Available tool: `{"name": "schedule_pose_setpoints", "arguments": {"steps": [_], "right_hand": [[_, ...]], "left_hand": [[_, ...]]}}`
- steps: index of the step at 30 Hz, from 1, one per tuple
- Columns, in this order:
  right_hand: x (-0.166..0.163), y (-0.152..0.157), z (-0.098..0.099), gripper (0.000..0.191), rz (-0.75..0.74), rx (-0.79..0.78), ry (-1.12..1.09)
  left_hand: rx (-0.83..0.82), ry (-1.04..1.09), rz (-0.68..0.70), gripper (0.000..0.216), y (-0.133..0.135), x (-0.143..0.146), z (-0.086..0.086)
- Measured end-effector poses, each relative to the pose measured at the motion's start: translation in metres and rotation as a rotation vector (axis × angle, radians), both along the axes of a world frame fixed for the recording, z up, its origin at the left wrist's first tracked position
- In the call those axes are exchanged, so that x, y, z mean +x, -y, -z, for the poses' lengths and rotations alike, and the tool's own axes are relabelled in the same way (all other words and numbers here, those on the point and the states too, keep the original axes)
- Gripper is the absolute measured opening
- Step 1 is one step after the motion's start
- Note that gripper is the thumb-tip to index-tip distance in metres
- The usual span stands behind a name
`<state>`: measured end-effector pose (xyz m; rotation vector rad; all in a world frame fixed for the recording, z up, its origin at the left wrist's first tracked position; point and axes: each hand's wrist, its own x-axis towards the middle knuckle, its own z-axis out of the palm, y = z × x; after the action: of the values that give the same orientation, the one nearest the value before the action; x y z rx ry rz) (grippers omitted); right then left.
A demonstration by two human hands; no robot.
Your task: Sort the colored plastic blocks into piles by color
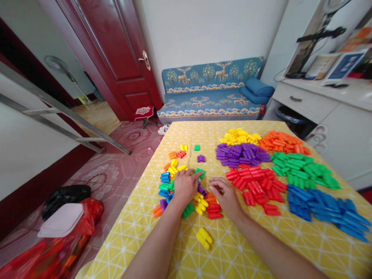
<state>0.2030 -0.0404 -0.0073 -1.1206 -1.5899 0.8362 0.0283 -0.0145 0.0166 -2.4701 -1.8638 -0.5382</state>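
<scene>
My left hand [186, 186] lies low over a mixed group of small coloured plastic tube pieces, its fingers stretched out. Its fingertips reach a green piece [200, 173], which they seem to touch. My right hand [227, 197] is just to the right, thumb and fingers curled together; whatever is between them, if anything, is too small to make out. Around the hands lie yellow pieces [200, 204], red pieces [214, 211], blue pieces [165, 177] and a purple piece [202, 190]. One yellow cluster [204, 238] sits apart, nearer to me.
Piles sorted by colour cover the table's right side: yellow [240, 136], purple [242, 154], orange [283, 142], red [255, 182], green [303, 169] and blue [325, 207]. The patterned tablecloth [130, 236] ends left above bags [72, 228]. A sofa [209, 100] stands beyond.
</scene>
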Motion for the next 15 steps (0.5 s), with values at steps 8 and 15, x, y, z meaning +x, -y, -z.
{"name": "schedule_pose_setpoints", "arguments": {"steps": [8,15], "right_hand": [[0.0004,-0.0007,0.0001,0.016,-0.002,-0.002,0.011],[-0.0001,-0.0021,0.0043,0.023,-0.036,0.009,0.09]], "left_hand": [[-0.024,0.08,0.072,0.035,-0.0009,-0.0016,-0.0002],[-0.019,0.129,0.151,0.036,-0.002,-0.0038,0.0029]]}}
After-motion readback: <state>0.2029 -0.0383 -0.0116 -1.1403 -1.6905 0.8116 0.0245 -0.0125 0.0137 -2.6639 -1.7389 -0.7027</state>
